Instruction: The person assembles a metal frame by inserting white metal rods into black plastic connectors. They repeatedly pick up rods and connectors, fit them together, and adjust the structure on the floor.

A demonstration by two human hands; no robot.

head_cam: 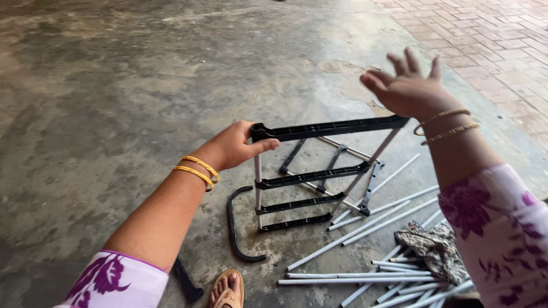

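I am gripping the rack frame (311,171) with my left hand (234,145), fingers curled around the near end of its top black crossbar (331,128), thumb lying along the bar toward the middle. The frame is standing upright on the concrete floor (114,85), a ladder-like piece with four black crossbars running between two white upright tubes; my hand is holding it right where the near upright (258,188) is meeting the top bar.

My right hand (408,85) is hovering in the air above the far end of the top crossbar, fingers spread wide and holding nothing, the palm facing down and not touching the frame.

A curved black plastic piece (235,225) is lying on the floor just beside the foot of the frame, on my left. Behind the frame, a second, partly assembled section (337,165) of black brackets and white tubes is lying flat. Loose white tubes (365,228) are lying scattered and piled to the right of the frame, some reaching under a patterned cloth (434,248) near my right sleeve. My sandalled foot (227,291) is showing at the bottom edge, with a short dark bar (187,282) lying just to its left.
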